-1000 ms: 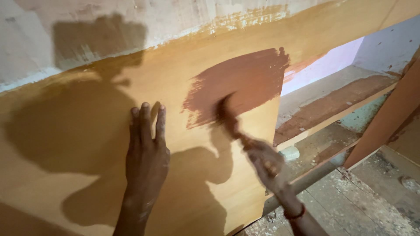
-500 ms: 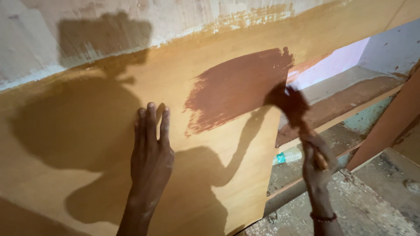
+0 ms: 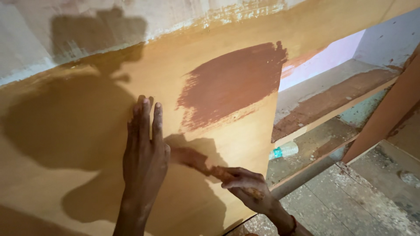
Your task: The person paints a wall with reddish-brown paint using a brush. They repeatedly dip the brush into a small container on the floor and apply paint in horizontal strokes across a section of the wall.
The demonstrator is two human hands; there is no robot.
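Observation:
A large plywood board [image 3: 78,131] leans against the wall, with a reddish-brown painted patch [image 3: 232,85] near its upper right edge. My left hand [image 3: 144,153] lies flat on the board, fingers together and pointing up. My right hand [image 3: 247,188] grips a paint brush [image 3: 194,159] by its handle. The brush's brown bristles press on the board right beside my left hand, below the painted patch.
A plastic bottle [image 3: 283,150] lies on the dusty floor behind the board's right edge. A grey pipe [image 3: 306,175] runs along the floor. A wooden plank [image 3: 385,113] leans at the right. The whitish wall [image 3: 87,26] rises above the board.
My right hand swung the brush from the painted patch's right edge down and left, to the bare board beside my left hand. My left hand stayed flat on the board.

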